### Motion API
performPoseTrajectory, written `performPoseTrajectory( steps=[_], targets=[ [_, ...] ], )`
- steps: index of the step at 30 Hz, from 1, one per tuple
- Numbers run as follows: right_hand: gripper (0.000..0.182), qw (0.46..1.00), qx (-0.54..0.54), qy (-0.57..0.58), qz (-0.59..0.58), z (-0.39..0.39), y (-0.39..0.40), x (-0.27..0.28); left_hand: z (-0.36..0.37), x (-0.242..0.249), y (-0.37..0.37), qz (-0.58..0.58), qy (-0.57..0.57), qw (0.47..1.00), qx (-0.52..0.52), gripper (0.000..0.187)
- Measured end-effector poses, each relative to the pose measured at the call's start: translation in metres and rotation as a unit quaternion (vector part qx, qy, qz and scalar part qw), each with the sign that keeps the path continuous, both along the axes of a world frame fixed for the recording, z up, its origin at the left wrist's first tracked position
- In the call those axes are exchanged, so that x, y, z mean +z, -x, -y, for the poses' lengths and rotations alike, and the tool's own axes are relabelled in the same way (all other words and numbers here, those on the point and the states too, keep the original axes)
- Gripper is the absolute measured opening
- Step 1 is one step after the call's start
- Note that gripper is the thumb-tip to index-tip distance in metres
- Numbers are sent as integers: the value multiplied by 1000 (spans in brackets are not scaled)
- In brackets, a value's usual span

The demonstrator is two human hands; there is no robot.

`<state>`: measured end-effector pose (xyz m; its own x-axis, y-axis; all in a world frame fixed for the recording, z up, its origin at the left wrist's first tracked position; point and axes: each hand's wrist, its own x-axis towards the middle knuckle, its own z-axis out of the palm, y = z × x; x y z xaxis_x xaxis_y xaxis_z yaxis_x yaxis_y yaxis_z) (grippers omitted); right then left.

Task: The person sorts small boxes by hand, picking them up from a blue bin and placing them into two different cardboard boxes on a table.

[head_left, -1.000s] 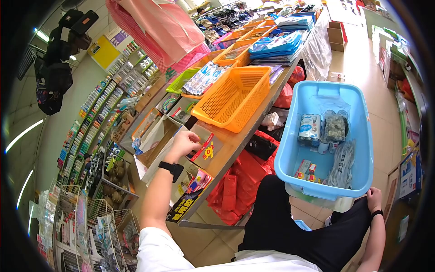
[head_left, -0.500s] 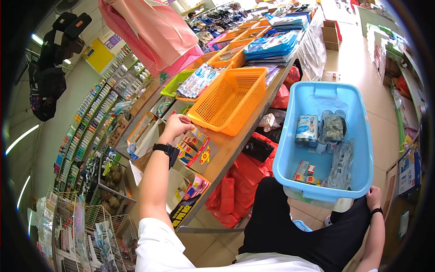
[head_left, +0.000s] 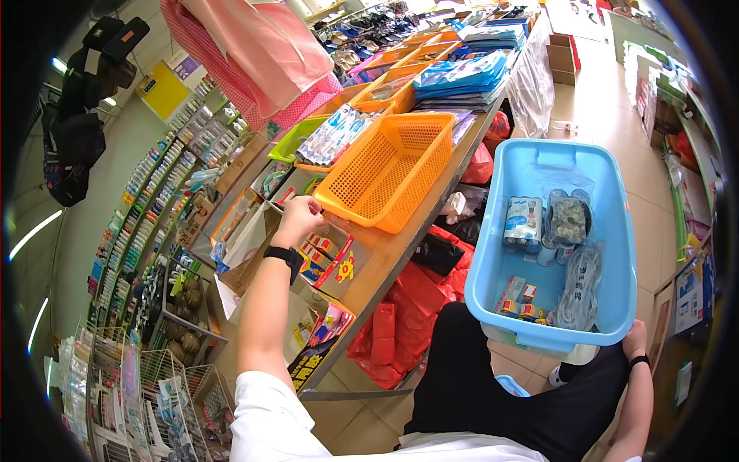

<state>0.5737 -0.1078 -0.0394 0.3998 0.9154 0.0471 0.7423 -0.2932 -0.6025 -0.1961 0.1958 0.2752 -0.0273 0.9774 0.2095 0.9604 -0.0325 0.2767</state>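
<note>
My left hand point(head_left: 300, 219) is over the table, just left of the empty orange basket point(head_left: 389, 181) and above an open carton of small red-and-yellow boxes point(head_left: 322, 250) marked "502". Its fingers are bent together in a pinch; what they hold, if anything, I cannot make out. My right hand point(head_left: 634, 339) is at the near right corner of the light-blue plastic tub point(head_left: 554, 331), by my knee, its fingers mostly hidden. Inside the tub lie a wrapped pack of rolls or cans point(head_left: 523, 223), a pack of greyish round items point(head_left: 568, 217), a bagged pale cord point(head_left: 583, 289) and several small boxes point(head_left: 526, 309).
Behind the orange basket are wrapped patterned packs point(head_left: 339, 133) and stacks of blue packages point(head_left: 462, 73). Pink cloth aprons point(head_left: 250, 58) hang over the table's far side. Red plastic bags point(head_left: 392, 339) sit beneath the table edge. Wire racks point(head_left: 165, 393) stand at lower left.
My left hand's fingers have drawn closer together, and the hand sits slightly further left and lower. The view has shifted a little; my right hand and the tub's contents look unchanged.
</note>
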Motion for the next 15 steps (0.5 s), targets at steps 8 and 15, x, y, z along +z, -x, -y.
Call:
performPoseTrajectory(
  steps=[8,15],
  targets=[
    [25,999,-8,16,-30,-3,0,-1,3,-17,7,-71,-24,997,12,25],
    [25,1000,2,26,9,-6,1,1,54,2,-23,-8,64,998,-4,36]
  ],
)
